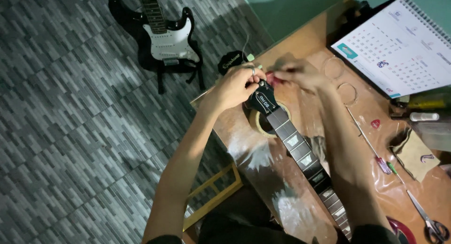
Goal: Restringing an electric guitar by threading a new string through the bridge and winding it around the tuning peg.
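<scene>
A guitar neck point(300, 152) with a dark fretboard and pale block inlays lies along the wooden table point(300, 42), its black headstock point(263, 100) resting on a roll of tape point(257, 124). My left hand point(237, 84) grips the left side of the headstock, a ring on one finger. My right hand point(298, 74) is at the headstock's far end, fingers pinched on something small and red; it is blurred, so I cannot tell what it is.
A black and white electric guitar point(164, 39) lies on the tiled floor. On the table are a desk calendar point(399, 46), coiled strings point(347, 93), a screwdriver point(371, 147), scissors point(430, 223) and a red pick point(375, 123). A wooden frame point(213, 192) sits below the table edge.
</scene>
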